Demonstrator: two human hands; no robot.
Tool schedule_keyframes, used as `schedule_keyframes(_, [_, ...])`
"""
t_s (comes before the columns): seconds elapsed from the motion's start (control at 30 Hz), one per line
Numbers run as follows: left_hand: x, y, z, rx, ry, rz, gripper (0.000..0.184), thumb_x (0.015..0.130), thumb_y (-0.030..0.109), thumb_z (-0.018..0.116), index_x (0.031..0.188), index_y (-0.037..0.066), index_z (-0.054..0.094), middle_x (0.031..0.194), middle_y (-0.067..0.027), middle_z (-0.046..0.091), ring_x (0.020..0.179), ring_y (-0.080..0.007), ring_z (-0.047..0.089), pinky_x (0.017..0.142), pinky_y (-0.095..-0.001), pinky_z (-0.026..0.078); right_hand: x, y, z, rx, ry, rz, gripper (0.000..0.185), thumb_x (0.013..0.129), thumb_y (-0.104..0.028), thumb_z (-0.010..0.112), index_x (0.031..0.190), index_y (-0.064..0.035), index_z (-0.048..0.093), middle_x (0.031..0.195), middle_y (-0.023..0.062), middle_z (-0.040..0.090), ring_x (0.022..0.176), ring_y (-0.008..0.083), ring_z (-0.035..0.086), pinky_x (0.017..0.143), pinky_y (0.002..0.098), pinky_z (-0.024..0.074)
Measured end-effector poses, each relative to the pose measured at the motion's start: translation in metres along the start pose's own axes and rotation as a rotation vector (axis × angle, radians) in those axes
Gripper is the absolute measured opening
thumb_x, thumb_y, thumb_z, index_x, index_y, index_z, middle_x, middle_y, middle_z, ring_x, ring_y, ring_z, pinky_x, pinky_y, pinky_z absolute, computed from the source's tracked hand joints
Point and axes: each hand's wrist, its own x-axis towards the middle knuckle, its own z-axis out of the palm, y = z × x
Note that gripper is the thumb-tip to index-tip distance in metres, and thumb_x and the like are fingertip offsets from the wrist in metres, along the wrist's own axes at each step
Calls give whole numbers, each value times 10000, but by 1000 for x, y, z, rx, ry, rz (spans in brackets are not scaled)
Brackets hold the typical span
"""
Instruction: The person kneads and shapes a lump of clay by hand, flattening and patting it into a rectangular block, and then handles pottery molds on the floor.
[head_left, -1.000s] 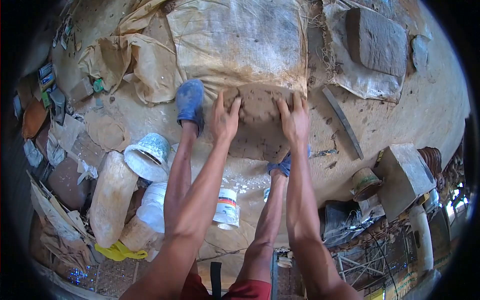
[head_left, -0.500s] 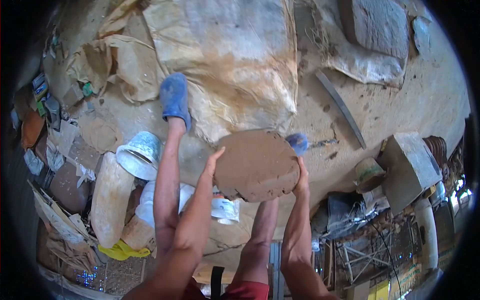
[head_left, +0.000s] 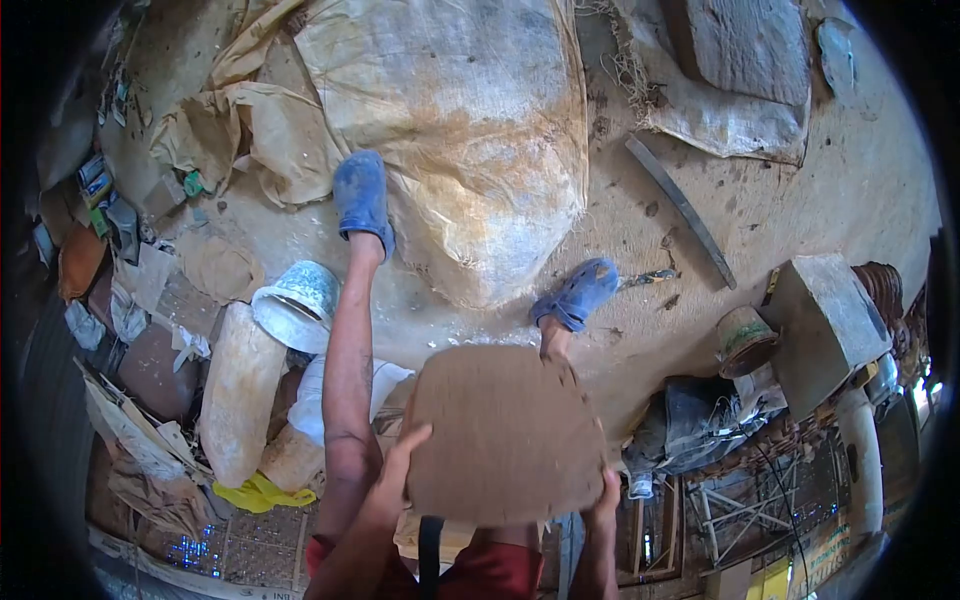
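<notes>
A thick, rounded brown slab of what looks like clay [head_left: 505,435] is held up in front of my body, clear of the floor. My left hand [head_left: 398,470] grips its left edge, with the thumb on the near face and most fingers hidden behind. At the lower right edge, my right hand [head_left: 603,495] holds it, its fingers partly hidden by the slab. Beyond my feet, a stained cloth sheet [head_left: 470,150] lies on the floor, its near corner between my two blue shoes.
A large grey-brown block [head_left: 750,50] rests on sacking at the upper right. A curved flat bar [head_left: 682,212] lies below it. Buckets, including a white-blue one [head_left: 297,305], and a pale log-like piece [head_left: 238,395] are at left. A grey box [head_left: 825,330] stands at right.
The slab has been lifted off the cloth's near end and brought up toward my body, both hands moving with it to its sides. The cloth's near corner now shows.
</notes>
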Motion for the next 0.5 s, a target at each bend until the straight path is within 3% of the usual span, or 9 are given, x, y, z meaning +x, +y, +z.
schedule_keyframes(0.13, [-22,-12,-32,50,-38,-34,632,932,401,688,1422,30,540,1308,-118,636,1156,-262,621,969,-390,503,-50,-10,8,80,-44,-59,892,889,-570,577,1541,3,371,1517,182,470,1395,323,468,1159,463,382])
schedule_keyframes(0.23, [-8,55,20,-173,-182,178,592,1030,462,561,1441,37,536,1302,-77,643,1126,-198,626,975,-337,492,1,-38,68,93,-189,-346,968,919,-545,570,1623,-2,188,1659,177,268,1523,318,285,1241,436,242])
schedule_keyframes(0.27, [69,59,-7,-55,-115,338,615,1034,515,535,1429,43,552,1316,-60,641,1128,-177,622,971,-314,488,36,-54,90,-293,-37,-540,888,973,-537,484,1636,-40,165,1686,165,206,1547,317,220,1250,450,184])
schedule_keyframes(0.3, [100,92,7,-57,-39,411,753,1014,598,496,1517,42,422,1469,-87,495,1287,-205,498,1061,-339,410,79,-67,107,-685,125,-725,810,1028,-529,397,1650,-78,142,1712,153,144,1571,317,154,1259,464,127])
schedule_keyframes(0.33, [131,126,21,-53,41,482,901,994,680,457,1605,40,291,1623,-114,350,1445,-233,374,1151,-363,333,123,-76,110,-569,367,-609,765,1071,-506,331,1601,36,225,1672,211,236,1559,334,187,1265,447,139])
schedule_keyframes(0.37, [144,163,43,-136,47,491,1080,941,761,455,1639,25,84,1716,-120,124,1549,-284,176,1218,-434,205,144,-95,122,-311,449,-557,745,1078,-521,297,1600,9,256,1666,197,258,1544,343,225,1258,446,158])
schedule_keyframes(0.4, [156,190,50,-47,-3,522,1081,924,778,458,1648,89,45,1718,-138,94,1567,-324,100,1237,-482,133,170,-117,135,-48,500,-518,731,1085,-537,263,1600,-18,286,1661,184,280,1530,351,263,1251,445,178])
schedule_keyframes(0.47, [166,222,52,50,-23,525,1087,907,796,460,1657,152,7,1720,-157,64,1585,-364,25,1255,-531,60,234,-117,96,-412,306,-753,921,952,-832,174,1620,-214,312,1669,79,313,1526,337,269,1177,630,140])
schedule_keyframes(0.5, [162,227,53,176,-103,519,1100,901,796,473,1656,143,12,1722,-148,63,1583,-369,29,1255,-524,86,240,-109,86,-429,315,-706,921,952,-832,174,1620,-214,312,1669,79,313,1526,337,269,1177,630,140])
